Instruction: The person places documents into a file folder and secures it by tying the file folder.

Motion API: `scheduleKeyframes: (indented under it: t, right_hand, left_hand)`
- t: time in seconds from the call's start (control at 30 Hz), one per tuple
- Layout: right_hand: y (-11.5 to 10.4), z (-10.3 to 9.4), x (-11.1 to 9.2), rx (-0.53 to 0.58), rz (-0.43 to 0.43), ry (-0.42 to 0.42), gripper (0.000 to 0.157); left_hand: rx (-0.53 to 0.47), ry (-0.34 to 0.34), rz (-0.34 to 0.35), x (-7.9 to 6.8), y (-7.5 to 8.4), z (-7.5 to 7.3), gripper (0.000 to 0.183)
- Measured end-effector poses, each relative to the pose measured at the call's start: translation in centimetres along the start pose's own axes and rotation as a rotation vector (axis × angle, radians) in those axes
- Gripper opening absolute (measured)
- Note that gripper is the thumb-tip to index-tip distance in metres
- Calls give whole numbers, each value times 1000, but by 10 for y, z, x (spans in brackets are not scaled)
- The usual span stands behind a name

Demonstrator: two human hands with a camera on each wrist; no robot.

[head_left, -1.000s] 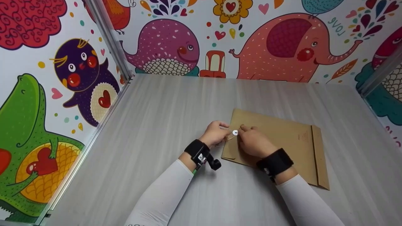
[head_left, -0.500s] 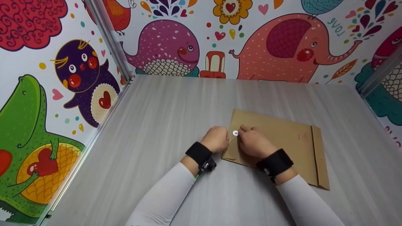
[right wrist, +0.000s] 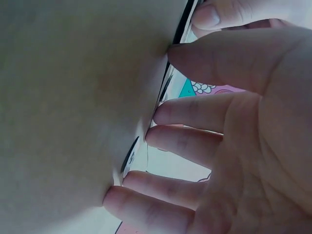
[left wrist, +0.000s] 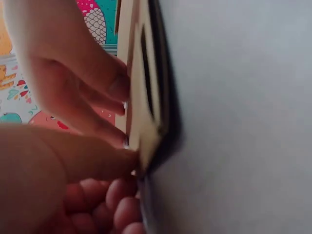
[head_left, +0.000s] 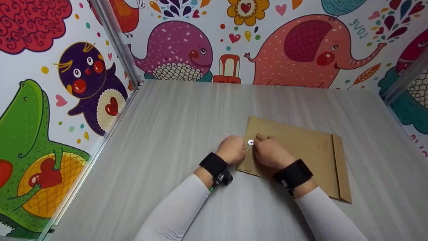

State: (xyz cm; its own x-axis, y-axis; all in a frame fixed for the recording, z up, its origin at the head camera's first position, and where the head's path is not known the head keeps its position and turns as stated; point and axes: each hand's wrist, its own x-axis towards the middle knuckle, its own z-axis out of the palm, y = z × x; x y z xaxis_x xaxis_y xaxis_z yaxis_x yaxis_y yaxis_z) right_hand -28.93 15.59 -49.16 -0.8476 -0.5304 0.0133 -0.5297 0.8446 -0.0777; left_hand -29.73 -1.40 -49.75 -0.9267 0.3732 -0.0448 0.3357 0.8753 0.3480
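A brown kraft paper envelope (head_left: 297,144) lies flat, its white round button (head_left: 250,142) close to the left edge. From that button a thin string (head_left: 248,148) runs down to my left hand (head_left: 231,149), which pinches it with curled fingers, knuckles up, at the envelope's left edge. Beside the button, my right hand (head_left: 272,152) presses the envelope with its fingertips. The right wrist view shows those fingers (right wrist: 185,109) spread and fairly straight against the paper. In the left wrist view, the left thumb (left wrist: 97,158) meets the envelope's edge; the string's end is hidden.
Grey wood-grain table (head_left: 174,113) surrounds the envelope. A dark strip (head_left: 335,165) crosses the envelope near its right end. Cartoon-printed panels (head_left: 180,50) stand at the back and sides, with a metal rail (head_left: 87,160) along the left.
My left hand has turned over at the wrist, from fingers showing to knuckles up, and the loose string now runs straight from the button. The right hand stays in place.
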Motion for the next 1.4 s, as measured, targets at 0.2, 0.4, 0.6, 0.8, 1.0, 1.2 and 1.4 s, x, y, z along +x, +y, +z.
scheduleKeyframes:
  t: [0.2, 0.4, 0.6, 0.8, 1.0, 1.2, 1.4]
  right_hand:
    - [1, -1, 0, 12, 17, -9, 28]
    - [1, 0, 1, 6, -6, 7, 22]
    - [2, 0, 2, 1, 4, 2, 23]
    - [0, -3, -1, 4, -15, 26, 23]
    - [-2, -1, -2, 14, -9, 40, 23]
    - [-4, 1, -1, 29, 16, 12, 29]
    - [-4, 0, 1, 67, 54, -15, 31]
  left_hand:
    - [40, -27, 12, 1, 1, 0, 25]
    - [-31, 38, -4, 4, -2, 0, 21]
    - [-173, 25, -40, 5, -4, -4, 14]
    - [-264, -105, -38, 3, -15, -18, 16]
    - [-181, -252, 25, -4, -36, -40, 39]
    - [-170, -283, 44, -8, -49, -56, 39]
    - [-308, -285, 0, -7, -51, -66, 37]
